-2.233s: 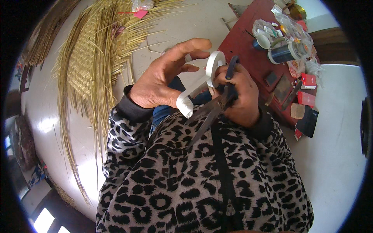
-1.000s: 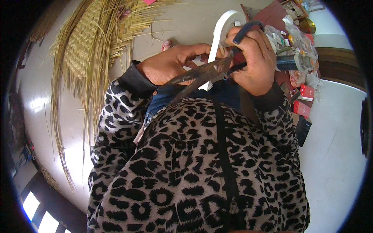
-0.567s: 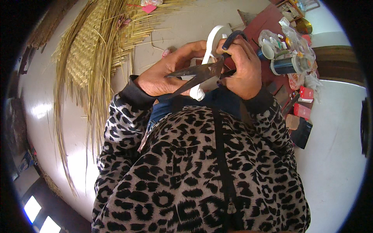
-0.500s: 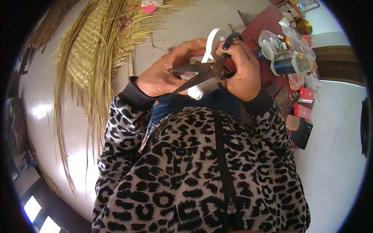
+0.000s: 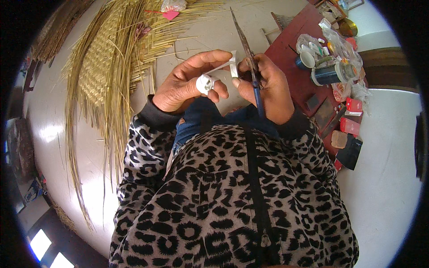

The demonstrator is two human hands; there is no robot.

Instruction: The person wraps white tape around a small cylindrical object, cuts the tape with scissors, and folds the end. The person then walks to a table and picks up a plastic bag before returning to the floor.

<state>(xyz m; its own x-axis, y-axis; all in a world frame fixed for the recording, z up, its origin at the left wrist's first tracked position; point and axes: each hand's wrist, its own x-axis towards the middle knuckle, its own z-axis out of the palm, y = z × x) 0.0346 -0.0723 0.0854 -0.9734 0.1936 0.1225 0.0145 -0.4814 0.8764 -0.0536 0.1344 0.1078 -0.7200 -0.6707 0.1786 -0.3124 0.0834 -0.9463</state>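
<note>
My left hand [image 5: 181, 85] is half curled, with a white bundle of tape [image 5: 204, 83] at its thumb tip. Whether the tape is wound round the thumb or is a small roll held there, I cannot tell. A narrow strip runs from it to a loose white end [image 5: 234, 65] by my left index fingertip and my right thumb. My right hand [image 5: 273, 91] grips a pair of dark scissors [image 5: 251, 53] with blue handles, blades pointing up and away, closed together. My right thumb tip reaches the lower end of the strip.
A half-woven straw mat [image 5: 96, 67] with long loose strands lies on the floor at left. At right, a dark red table [image 5: 286, 51] carries a blue-and-silver flask [image 5: 328, 76], a cup [image 5: 305, 60], plastic bags and red boxes [image 5: 351, 116].
The scissors, spread across the white tape before, have swung upright and closed in my right hand. My hands have drawn apart, with the strip now stretched between them.
</note>
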